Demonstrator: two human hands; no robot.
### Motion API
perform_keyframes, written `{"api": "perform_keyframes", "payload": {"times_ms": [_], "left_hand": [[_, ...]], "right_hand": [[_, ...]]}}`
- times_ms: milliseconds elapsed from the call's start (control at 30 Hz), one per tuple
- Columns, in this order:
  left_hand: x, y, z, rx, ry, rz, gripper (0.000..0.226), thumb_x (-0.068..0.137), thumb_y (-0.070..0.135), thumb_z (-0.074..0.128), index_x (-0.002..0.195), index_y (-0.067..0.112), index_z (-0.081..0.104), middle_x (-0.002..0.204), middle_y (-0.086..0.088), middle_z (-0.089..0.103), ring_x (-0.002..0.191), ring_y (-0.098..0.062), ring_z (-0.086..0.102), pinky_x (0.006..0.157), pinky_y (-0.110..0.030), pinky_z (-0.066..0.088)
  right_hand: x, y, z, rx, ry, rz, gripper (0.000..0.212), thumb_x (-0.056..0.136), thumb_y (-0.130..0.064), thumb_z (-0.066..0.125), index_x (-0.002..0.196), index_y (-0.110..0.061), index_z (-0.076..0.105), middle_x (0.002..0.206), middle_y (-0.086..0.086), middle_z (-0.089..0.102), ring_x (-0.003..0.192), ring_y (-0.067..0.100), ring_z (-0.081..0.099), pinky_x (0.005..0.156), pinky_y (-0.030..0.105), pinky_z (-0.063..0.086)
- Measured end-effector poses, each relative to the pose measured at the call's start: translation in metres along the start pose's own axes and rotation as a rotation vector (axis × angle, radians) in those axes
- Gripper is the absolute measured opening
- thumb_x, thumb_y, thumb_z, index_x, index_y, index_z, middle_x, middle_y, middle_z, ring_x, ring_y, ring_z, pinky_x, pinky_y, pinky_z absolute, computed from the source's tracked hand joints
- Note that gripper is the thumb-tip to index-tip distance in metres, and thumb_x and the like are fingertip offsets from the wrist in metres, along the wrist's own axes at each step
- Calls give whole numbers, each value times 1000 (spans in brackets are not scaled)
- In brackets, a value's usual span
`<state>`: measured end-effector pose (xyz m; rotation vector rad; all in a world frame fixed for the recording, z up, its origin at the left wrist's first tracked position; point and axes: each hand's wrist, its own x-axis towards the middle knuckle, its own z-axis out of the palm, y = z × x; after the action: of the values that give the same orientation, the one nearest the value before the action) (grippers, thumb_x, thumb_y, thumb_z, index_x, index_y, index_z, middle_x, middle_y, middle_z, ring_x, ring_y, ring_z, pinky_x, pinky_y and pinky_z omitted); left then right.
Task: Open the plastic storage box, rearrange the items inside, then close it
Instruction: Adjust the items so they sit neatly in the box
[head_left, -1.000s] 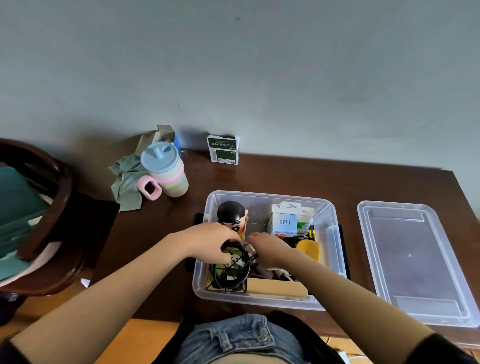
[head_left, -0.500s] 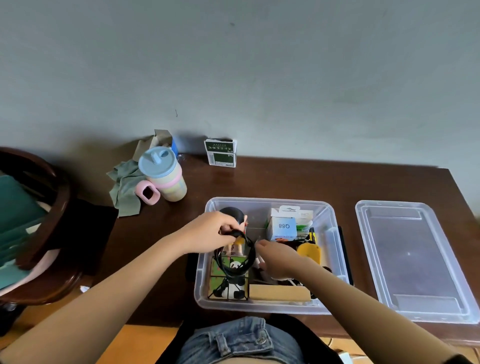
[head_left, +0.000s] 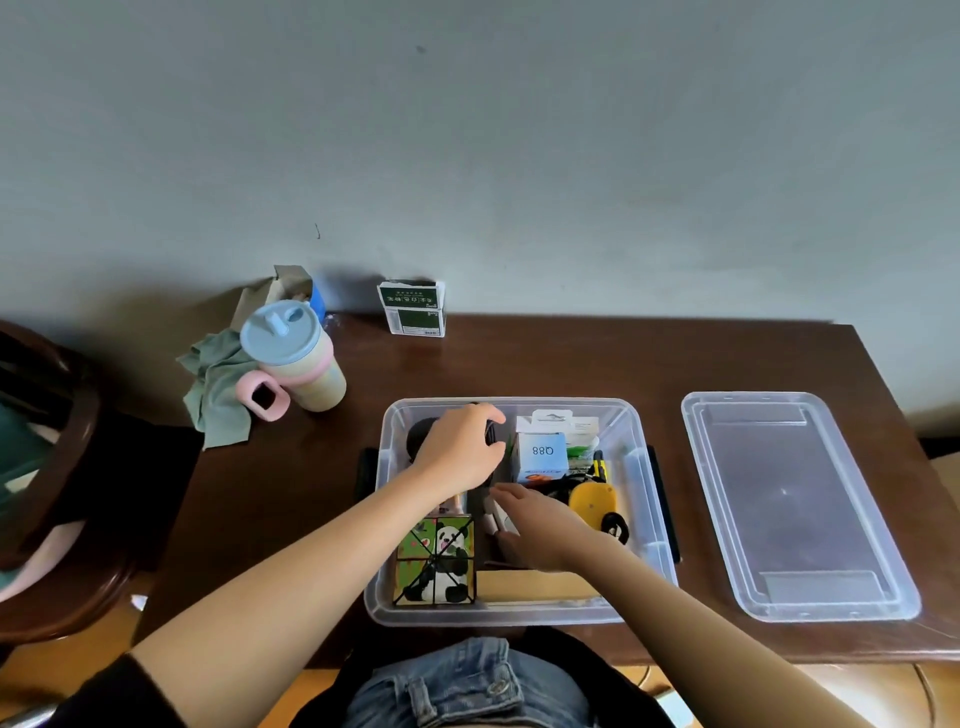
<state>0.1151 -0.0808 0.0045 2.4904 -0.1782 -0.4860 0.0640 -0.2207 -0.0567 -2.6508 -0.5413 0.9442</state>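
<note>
Your left hand curls around a dark coiled item at the far side of the open plastic storage box; your right hand rests loose-fingered inside. Risk: that item may snag the white Q88 carton just beyond your fingertips.

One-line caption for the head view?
Both hands, left and right, rearrange items in the open storage box; lid lies beside it.

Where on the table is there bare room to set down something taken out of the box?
Bare table lies behind the box, from the cup and green carton to the far right corner. A narrow strip separates box and lid. Inside the box it is crowded.
</note>
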Motion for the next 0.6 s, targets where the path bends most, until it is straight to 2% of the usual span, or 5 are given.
{"api": "perform_keyframes", "payload": {"times_ms": [67,200,367,533,600], "left_hand": [[-2,-4,4,7,-31,16,39,93,20,57,131,24,54,131,-1,58,101,-21,63,73,-23,45],[-10,-15,11,-13,-100,1,44,92,17,59,135,24,51,136,-1,55,122,-21,53,100,-33,45],[-3,-15,23,-22,-82,-89,44,93,19,58,135,21,45,126,-10,59,110,-27,58,92,-39,50],[3,-8,38,-77,-55,-126,47,92,16,60,136,20,45,132,-11,56,119,-29,54,97,-41,47],[6,-7,42,-88,-31,-151,47,91,17,61,136,20,46,130,-11,57,119,-29,54,98,-42,46]], "right_hand": [[0,1,0,18,15,11,59,95,-28,48,148,-15,25,154,1,27,137,23,33,107,39,38],[4,-1,-3,2,79,24,46,94,-29,50,136,-14,40,138,5,41,119,25,49,89,39,50],[5,-8,0,-111,116,11,37,97,-34,44,126,-11,48,127,9,43,110,25,50,78,37,54],[-4,-8,-1,-119,120,17,39,99,-40,38,124,-12,48,123,7,49,114,24,50,83,38,51],[-8,-7,-2,-112,110,16,38,99,-41,37,122,-12,48,122,7,51,110,25,53,82,38,49]]}}
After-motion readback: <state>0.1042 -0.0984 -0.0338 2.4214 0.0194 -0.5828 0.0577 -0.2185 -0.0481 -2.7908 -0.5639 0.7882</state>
